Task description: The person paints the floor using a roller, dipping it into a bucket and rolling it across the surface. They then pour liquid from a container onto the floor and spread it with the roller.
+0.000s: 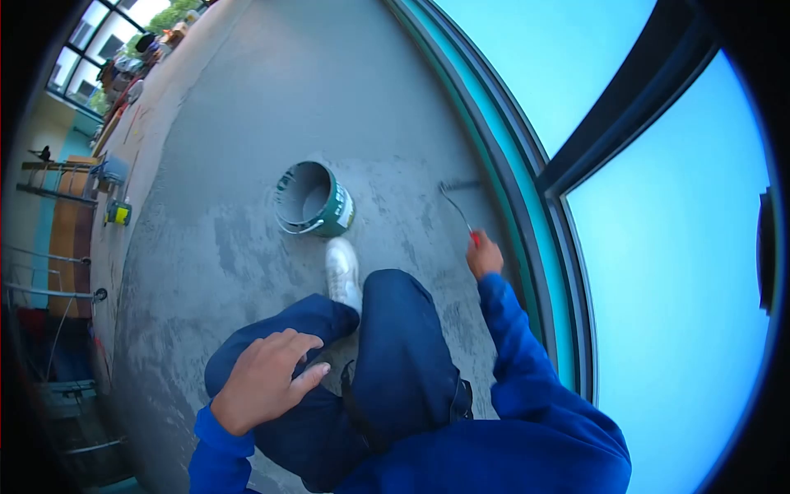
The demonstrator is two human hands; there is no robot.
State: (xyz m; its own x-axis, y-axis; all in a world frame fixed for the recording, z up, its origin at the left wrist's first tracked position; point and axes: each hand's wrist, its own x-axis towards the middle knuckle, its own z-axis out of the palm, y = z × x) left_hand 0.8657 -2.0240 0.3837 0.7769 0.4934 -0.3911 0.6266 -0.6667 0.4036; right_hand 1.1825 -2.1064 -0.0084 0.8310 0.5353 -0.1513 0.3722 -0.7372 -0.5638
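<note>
My right hand (pixel 485 254) is closed around the red handle of a small paint roller (pixel 457 207). Its thin metal frame reaches forward, and the dark roller head lies on the grey floor (pixel 271 90) close to the window frame. Over my bent leg, my left hand (pixel 268 375) hangs with thumb and fingers apart, holding nothing. In front of my white shoe (pixel 342 270) stands a green bucket (pixel 317 200), its inside coated with grey material and its wire handle folded down at the near rim.
A teal and dark window frame (pixel 527 193) with bright panes runs along my right. At the left are a metal rack (pixel 53 290), a small green and yellow container (pixel 118 213) and piled items (pixel 123 78) towards the far windows. Freshly coated grey floor reaches ahead.
</note>
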